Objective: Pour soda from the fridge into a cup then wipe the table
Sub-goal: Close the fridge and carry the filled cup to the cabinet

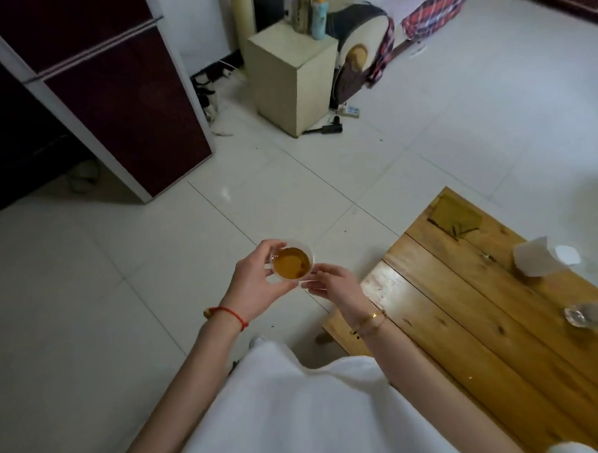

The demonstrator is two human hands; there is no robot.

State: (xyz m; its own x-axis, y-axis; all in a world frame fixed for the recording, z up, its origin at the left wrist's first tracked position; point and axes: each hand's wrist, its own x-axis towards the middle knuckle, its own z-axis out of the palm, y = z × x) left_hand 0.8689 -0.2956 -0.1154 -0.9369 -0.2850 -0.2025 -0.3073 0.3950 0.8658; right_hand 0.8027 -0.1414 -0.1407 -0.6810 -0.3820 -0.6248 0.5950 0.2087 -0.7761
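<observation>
A white tiled floor (121,268) fills most of the view. At the upper left stands a fridge (121,107) with dark maroon doors and pale trim, both doors closed. To the lower right is a low wooden table (466,321) made of broad planks. Beyond the fridge, near the wall, a cream box-shaped stand (291,76) carries a holder of sticks and a teal bottle (319,23); a sofa with a plaid cover (432,11) lies beside it.

Near the tabletop's far corner lies a folded olive-green cloth (456,216). Toward its right edge sits a white crumpled paper or plastic item (535,260), and further along that edge a clear glass object (582,313), partly blurred.

The person wears a white garment (299,414). The clear glass cup (292,262), holding amber soda, is held over the floor, just left of the tabletop's near-left corner. The left hand (255,283), with a red string at the wrist, wraps its fingers around the cup's left side. The right hand (334,281), wearing a gold bracelet, touches the cup's lower right side with lightly curled fingertips.
</observation>
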